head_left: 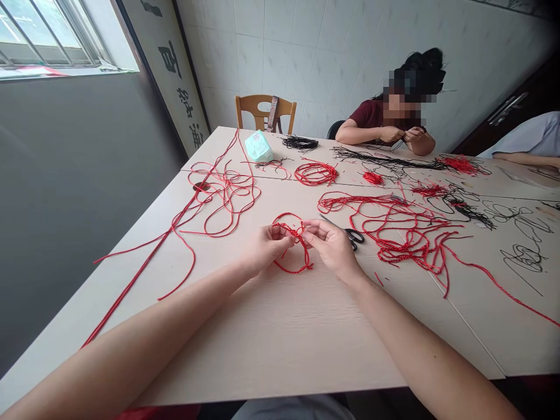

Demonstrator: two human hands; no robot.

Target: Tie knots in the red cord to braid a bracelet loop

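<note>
Both of my hands meet over the table around a looped red cord (pixel 292 271). My left hand (pixel 275 242) pinches the cord on its left side, thumb against curled fingers. From the right, my right hand (pixel 329 242) grips the same cord near its knotted middle with thumb and fingertips. One loop of the cord rises above the fingers and another hangs below them, with a short knotted end at lower right. The fingers partly cover the knot. Black-handled scissors (pixel 355 236) lie just beyond my right hand, their blades partly hidden behind it.
Loose red cords (pixel 223 195) spread over the left of the table (pixel 280 344). Twisted red cords (pixel 406 248) lie tangled at right, near black cords (pixel 522 256). A coiled red bundle (pixel 315 174) and a pale green packet (pixel 259 147) are farther back. Another person (pixel 371 125) sits opposite.
</note>
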